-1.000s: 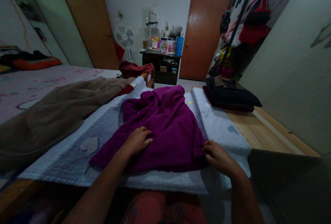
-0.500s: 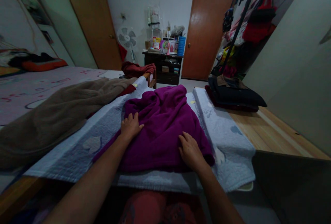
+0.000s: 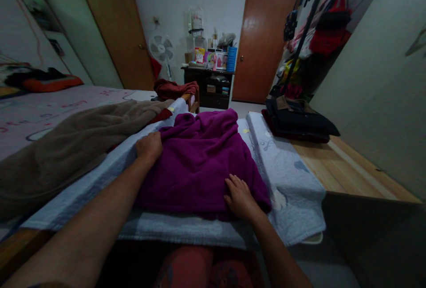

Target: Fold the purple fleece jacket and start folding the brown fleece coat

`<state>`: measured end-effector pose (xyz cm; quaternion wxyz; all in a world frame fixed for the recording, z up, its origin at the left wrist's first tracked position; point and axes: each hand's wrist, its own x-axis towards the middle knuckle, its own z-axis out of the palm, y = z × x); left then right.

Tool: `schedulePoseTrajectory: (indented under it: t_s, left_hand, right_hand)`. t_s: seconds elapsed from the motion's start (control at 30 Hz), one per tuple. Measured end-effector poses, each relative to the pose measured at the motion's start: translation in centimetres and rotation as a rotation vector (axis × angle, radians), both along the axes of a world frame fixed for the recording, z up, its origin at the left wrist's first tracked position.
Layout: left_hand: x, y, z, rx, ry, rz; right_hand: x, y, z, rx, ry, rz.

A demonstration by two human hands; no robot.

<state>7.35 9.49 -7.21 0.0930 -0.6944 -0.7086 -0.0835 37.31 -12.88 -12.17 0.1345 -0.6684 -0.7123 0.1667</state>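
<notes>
A purple garment (image 3: 199,163) lies spread over a pale blue quilted cloth (image 3: 293,181), its far part bunched in folds. At the garment's upper left edge, my left hand (image 3: 149,146) is closed, fingers curled on the purple fabric. My right hand (image 3: 240,197) rests palm down on the lower right part of the garment, its fingers slightly apart and holding nothing.
A brown blanket (image 3: 73,137) lies on the bed at left. Dark folded clothes (image 3: 299,117) are stacked on the wooden surface (image 3: 353,168) at right. A dark red cloth (image 3: 175,88) hangs over the bed's corner post. Behind stand a fan (image 3: 162,48) and a black shelf (image 3: 206,88).
My left hand has moved left and up to the garment's edge and closed on it. The fabric there is pulled straighter, with fewer folds. My right hand has barely moved.
</notes>
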Motion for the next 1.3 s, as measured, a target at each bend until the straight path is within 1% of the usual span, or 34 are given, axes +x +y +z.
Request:
schedulePoseTrajectory:
  t_s: [0.1,0.17,0.2,0.27,0.3,0.33,0.4,0.43,0.47,0.5,0.53,0.6,0.77,0.87,0.97,1.03,1.2,1.23,1.3]
  left_hand:
    - [0.9,-0.5,0.1,0.097,0.042,-0.014]
    - [2.5,-1.5,-0.1,0.143,0.036,-0.055]
    - [3.5,-2.3,-0.3,0.147,0.018,-0.105]
    - [5.9,-4.5,-0.6,0.084,-0.052,-0.289]
    - [7.0,-5.8,-0.9,0.007,-0.112,-0.423]
    - [8.1,-7.3,-1.1,-0.076,-0.195,-0.584]
    - [9.5,-10.5,-1.9,-0.272,-0.350,-0.919]
    - [9.9,-12.0,-2.3,-0.354,-0.397,-1.035]
    - [10.1,-13.3,-2.7,-0.426,-0.415,-1.114]
    - [10.0,-14.3,-3.0,-0.472,-0.413,-1.143]
    - [9.7,-15.0,-3.3,-0.498,-0.407,-1.147]
    - [8.9,-15.5,-3.7,-0.521,-0.396,-1.125]
    - [7.6,-13.9,-4.4,-0.507,-0.456,-1.077]
    - [7.4,-12.9,-5.1,-0.426,-0.480,-0.963]
    - [7.1,-12.2,-5.4,-0.332,-0.491,-0.848]
    - [6.4,-12.0,-5.2,-0.271,-0.496,-0.802]
    - [3.7,-12.1,-3.9,-0.156,-0.437,-0.758]
    - [3.1,-12.3,-3.7,-0.149,-0.418,-0.758]
    - [2.1,-12.9,-3.3,-0.159,-0.393,-0.764]
  right_hand:
    - [0.8,-0.6,0.8,0.021,0.092,0.045]
    - [1.8,-0.9,1.3,0.097,0.131,0.014]
    - [2.5,-1.0,1.4,0.161,0.133,-0.021]
    - [3.9,-1.0,1.7,0.301,0.099,-0.099]
    - [4.7,-1.0,1.7,0.349,0.066,-0.136]
    - [5.4,-1.0,1.8,0.369,0.027,-0.171]
    - [6.6,-1.2,1.8,0.342,-0.044,-0.240]
    - [7.2,-1.3,1.9,0.319,-0.068,-0.273]
    - [7.6,-1.6,1.9,0.301,-0.082,-0.301]
    - [8.0,-1.8,1.9,0.287,-0.087,-0.318]
    - [8.3,-2.1,1.9,0.274,-0.086,-0.325]
    - [8.8,-2.9,2.0,0.238,-0.072,-0.312]
    - [10.1,-4.4,2.2,0.091,0.069,-0.190]
    - [10.7,-4.5,2.0,0.040,0.166,-0.153]
    - [11.0,-4.4,1.8,0.026,0.228,-0.234]
    - [11.2,-4.5,1.8,0.067,0.261,-0.271]
    - [11.5,-5.5,1.8,0.358,0.268,-0.252]
    - [11.6,-5.8,1.6,0.388,0.254,-0.261]
    - [11.6,-6.2,1.2,0.392,0.202,-0.277]
